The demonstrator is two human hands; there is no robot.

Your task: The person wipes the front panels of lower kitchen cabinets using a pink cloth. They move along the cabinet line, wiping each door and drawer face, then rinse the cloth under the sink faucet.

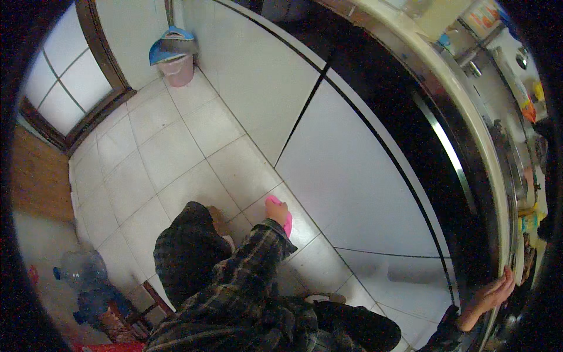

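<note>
My left hand (277, 212) is low over the tiled floor (176, 145), with its fingers around a bright pink cloth (288, 225). The cloth lies against a white tile beside the base of the pale cabinet doors (352, 176). At the far right, my right hand (492, 291) rests on the edge of the kitchen countertop (484, 141), holding no object that I can see. Both arms wear dark plaid sleeves. My bent knees in dark trousers show on either side of the left forearm.
A pink bucket (179, 75) with a blue dustpan (176, 44) on it stands in the far corner, near a brown-framed glazed door (72, 70). Large water bottles (83, 268) and a wooden stool (154, 299) are at lower left. A faucet (473, 68) and kitchen items crowd the counter.
</note>
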